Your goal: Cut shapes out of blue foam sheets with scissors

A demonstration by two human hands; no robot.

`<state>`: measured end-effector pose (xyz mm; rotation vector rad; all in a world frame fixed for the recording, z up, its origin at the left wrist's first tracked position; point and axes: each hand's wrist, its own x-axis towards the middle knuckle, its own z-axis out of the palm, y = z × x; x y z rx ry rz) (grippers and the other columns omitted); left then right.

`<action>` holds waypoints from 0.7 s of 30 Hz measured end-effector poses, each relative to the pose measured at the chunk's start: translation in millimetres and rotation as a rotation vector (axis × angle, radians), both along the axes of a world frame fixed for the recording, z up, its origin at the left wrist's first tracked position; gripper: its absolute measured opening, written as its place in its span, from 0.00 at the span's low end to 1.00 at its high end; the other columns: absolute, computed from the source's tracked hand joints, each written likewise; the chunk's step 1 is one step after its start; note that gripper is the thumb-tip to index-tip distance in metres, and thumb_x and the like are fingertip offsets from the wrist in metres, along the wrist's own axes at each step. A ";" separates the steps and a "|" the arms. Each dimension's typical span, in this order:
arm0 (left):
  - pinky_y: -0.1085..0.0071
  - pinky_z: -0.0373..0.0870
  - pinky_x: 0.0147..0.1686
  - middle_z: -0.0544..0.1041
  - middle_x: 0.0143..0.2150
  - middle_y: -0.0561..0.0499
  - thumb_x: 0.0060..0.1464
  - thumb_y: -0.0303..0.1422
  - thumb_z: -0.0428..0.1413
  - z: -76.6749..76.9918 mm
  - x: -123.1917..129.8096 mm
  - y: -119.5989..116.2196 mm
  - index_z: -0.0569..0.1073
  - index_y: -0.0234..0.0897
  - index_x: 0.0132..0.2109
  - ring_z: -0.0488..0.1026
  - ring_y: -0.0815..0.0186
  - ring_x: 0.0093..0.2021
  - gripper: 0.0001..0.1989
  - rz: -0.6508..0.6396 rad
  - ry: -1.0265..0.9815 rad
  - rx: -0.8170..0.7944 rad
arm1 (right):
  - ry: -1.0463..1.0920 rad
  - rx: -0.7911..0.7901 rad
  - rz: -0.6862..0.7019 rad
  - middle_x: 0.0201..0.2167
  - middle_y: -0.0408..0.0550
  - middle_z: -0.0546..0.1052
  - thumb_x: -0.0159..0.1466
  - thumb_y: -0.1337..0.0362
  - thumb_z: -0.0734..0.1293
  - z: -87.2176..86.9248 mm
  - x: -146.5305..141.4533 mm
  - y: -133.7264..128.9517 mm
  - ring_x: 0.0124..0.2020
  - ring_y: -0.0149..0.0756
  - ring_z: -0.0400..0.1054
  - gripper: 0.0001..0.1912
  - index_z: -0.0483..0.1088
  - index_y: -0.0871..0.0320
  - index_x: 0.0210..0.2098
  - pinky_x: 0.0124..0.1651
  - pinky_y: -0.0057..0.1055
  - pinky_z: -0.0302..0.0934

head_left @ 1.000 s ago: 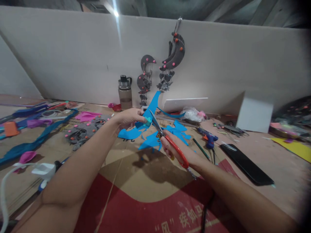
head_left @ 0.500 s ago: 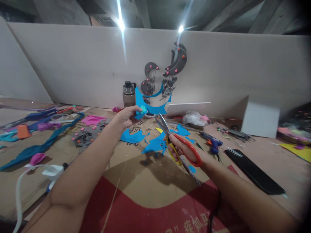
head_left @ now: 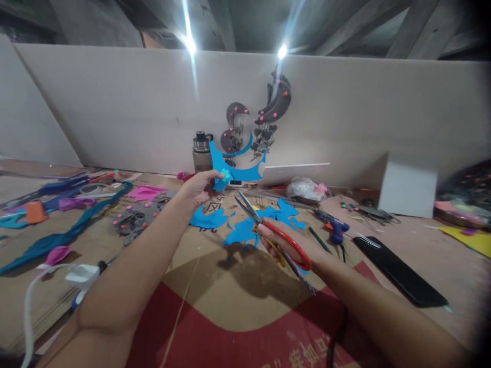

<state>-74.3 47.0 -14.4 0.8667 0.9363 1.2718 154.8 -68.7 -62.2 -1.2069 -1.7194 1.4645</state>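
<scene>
My left hand (head_left: 201,188) pinches a blue cut-out sheet (head_left: 243,173) with curved, pointed edges, and a small turquoise flower-like piece (head_left: 225,175) lies against it by the fingertips. My right hand (head_left: 274,240) grips scissors (head_left: 247,205) with red and yellow handles, their blades slightly apart and pointing up and left, below the sheet. A second pointed metal tool (head_left: 305,280) sticks out beneath the right hand. Several blue scraps (head_left: 209,218) lie on the cardboard (head_left: 215,286) under both hands.
Behind stand a bottle (head_left: 202,153) and grey crescent ornaments (head_left: 278,102) on the white panel (head_left: 134,112). To the right are a blue glue gun (head_left: 336,229) and a black phone-like slab (head_left: 401,271); felt strips (head_left: 76,225) and a white plug (head_left: 82,272) lie left.
My right hand has moved a little left with the scissors, uncovering more of the green stick on the right. My left hand still holds the blue sheet, which has shifted slightly left.
</scene>
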 end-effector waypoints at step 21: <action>0.74 0.68 0.24 0.75 0.23 0.51 0.40 0.25 0.66 -6.6 3.4 0.9 0.73 0.32 0.26 0.70 0.72 0.21 0.09 -0.127 0.131 0.133 | 0.069 0.109 -0.012 0.22 0.37 0.64 0.64 0.39 0.61 -6.5 3.8 4.8 0.18 0.24 0.59 0.26 0.57 0.55 0.30 0.20 0.25 0.58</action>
